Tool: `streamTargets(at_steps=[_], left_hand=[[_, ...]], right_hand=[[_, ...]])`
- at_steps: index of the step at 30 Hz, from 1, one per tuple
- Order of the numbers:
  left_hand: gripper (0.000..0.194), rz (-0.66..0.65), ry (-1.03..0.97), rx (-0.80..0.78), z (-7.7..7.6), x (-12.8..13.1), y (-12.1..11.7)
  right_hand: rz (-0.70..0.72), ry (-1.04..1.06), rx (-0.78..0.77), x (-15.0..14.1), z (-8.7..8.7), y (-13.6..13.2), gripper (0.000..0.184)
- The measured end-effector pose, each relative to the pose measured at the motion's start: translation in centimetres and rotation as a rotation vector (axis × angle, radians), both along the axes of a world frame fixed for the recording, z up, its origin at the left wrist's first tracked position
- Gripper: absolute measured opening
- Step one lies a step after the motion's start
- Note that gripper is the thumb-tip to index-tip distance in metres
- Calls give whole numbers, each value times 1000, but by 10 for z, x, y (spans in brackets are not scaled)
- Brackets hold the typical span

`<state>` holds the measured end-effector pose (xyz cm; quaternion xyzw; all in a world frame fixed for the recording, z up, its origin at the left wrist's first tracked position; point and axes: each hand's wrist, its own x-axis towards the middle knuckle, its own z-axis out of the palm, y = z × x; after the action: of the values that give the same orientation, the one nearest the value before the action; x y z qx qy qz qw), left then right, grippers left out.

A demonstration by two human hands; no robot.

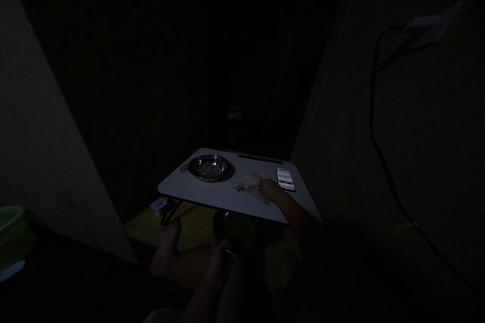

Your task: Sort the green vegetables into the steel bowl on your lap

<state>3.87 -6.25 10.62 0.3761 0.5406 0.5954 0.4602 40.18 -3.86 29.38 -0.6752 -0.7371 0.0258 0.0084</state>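
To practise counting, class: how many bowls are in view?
2: a metal bowl on the table, and a dark bowl below its edge, at the left hand. The darkness may hide more.

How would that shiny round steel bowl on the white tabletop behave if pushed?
The shiny round steel bowl probably feels light and stiff, given its thin rim. It might slide on the white tabletop, and the green seeds inside could shift.

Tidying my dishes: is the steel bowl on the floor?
No, the steel bowl sits on top of the white lap table.
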Motion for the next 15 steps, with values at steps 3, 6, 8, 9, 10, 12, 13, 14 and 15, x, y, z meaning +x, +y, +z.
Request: streamTargets(at_steps=[3, 6, 8, 9, 10, 12, 13, 14, 15], left_hand=[[23, 35, -73, 30, 12, 4, -5], [24, 40, -183, 4, 31, 12, -15], [29, 25, -265, -43, 49, 22, -23], [31, 11, -306, -75, 58, 28, -29], [32, -7, -344, -108, 68, 35, -35], [22, -56, -412, -172, 86, 55, -49], [23, -87, -444, -198, 93, 67, -57], [28, -114, -472, -220, 99, 81, -66], [30, -144, -499, -238, 103, 96, -75]], right_hand=[[-11, 0, -15, -1, 0, 0, 29], [-8, 5, -14, -2, 0, 0, 29], [-6, 1, -2, -2, 1, -1, 28], [-3, 0, 3, -3, 1, -1, 28], [-3, 1, 6, -3, 1, -1, 28], [-8, 8, -1, -4, 1, -1, 28], [-10, 12, -9, -4, 2, -1, 28], [-16, 14, -18, -5, 2, 0, 27], [-22, 15, -25, -6, 2, 0, 27]])
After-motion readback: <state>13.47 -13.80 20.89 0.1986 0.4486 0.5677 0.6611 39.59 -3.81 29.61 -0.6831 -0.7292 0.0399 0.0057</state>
